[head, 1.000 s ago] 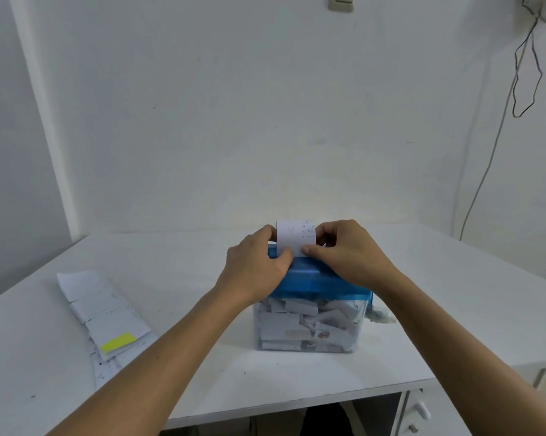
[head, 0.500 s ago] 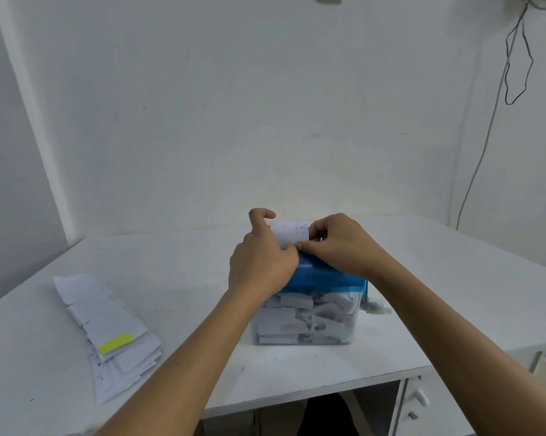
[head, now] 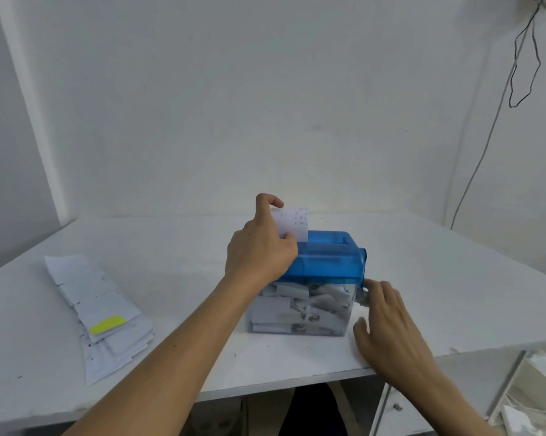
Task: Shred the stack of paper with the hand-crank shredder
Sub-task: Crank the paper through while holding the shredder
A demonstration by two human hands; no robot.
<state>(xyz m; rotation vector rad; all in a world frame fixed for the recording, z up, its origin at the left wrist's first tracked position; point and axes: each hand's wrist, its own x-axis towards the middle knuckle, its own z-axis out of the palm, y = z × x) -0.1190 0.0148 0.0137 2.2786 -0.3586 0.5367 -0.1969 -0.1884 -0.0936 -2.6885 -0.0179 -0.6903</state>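
Note:
The hand-crank shredder (head: 328,261) has a blue top and a clear bin (head: 296,313) full of paper pieces; it stands mid-table. A small white paper slip (head: 295,223) stands upright in its slot. My left hand (head: 260,247) pinches that slip at its left edge and rests on the blue top. My right hand (head: 388,322) is at the shredder's right side, fingertips touching the grey crank (head: 361,297). A stack of paper (head: 101,313) with a yellow tag lies on the table to the left.
The white table (head: 454,294) meets a white wall behind. Its front edge runs just below my arms. A black cable (head: 523,67) hangs at the upper right. A white drawer unit (head: 397,407) sits under the table at right.
My right hand has let go of the slip and dropped to the crank on the shredder's right side. My left hand stays on the slip.

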